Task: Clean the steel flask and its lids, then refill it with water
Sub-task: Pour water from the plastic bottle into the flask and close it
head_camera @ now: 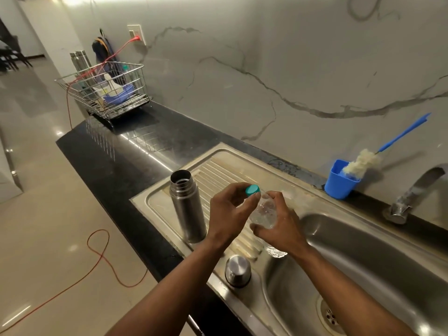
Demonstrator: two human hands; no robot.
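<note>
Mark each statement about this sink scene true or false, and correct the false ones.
1. The steel flask stands upright and open on the draining board. True.
2. The left hand grips the teal cap of the plastic bottle. True.
3. The bottle brush lies in the sink basin. False: it leans in the blue cup.
4. The steel lid is screwed onto the flask. False: it rests on the sink's edge.

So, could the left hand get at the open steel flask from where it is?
Probably yes: the steel flask stands open just beside the left hand, nothing between them, though that hand's fingers grip the teal cap.
</note>
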